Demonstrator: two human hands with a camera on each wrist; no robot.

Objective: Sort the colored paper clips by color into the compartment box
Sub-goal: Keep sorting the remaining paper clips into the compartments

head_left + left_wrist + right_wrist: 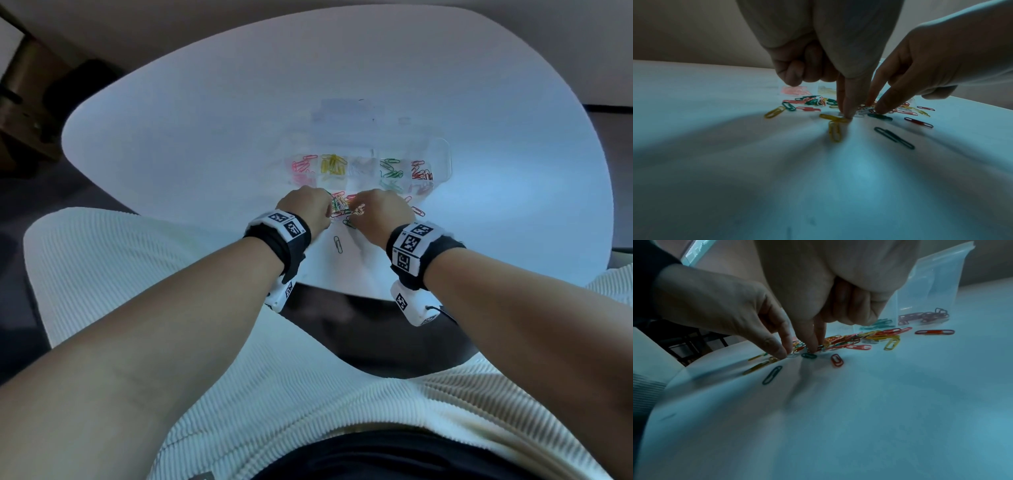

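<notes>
Compartment box [442,150] just beyond hands [305,205]; bare table [171,154] leftward.

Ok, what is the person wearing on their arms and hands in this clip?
Both forearms are bare. Each wrist carries a black band: the left wristband and the right wristband both have white panels printed with black square fiducial markers. A white camera unit with more markers hangs under the right wrist, trailing a thin black cable. No gloves or rings show on the fingers.

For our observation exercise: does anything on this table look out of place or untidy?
Yes. An unsorted pile of mixed paper clips lies loose on the white table in front of the compartment box, and a green clip has strayed toward the person.
</notes>
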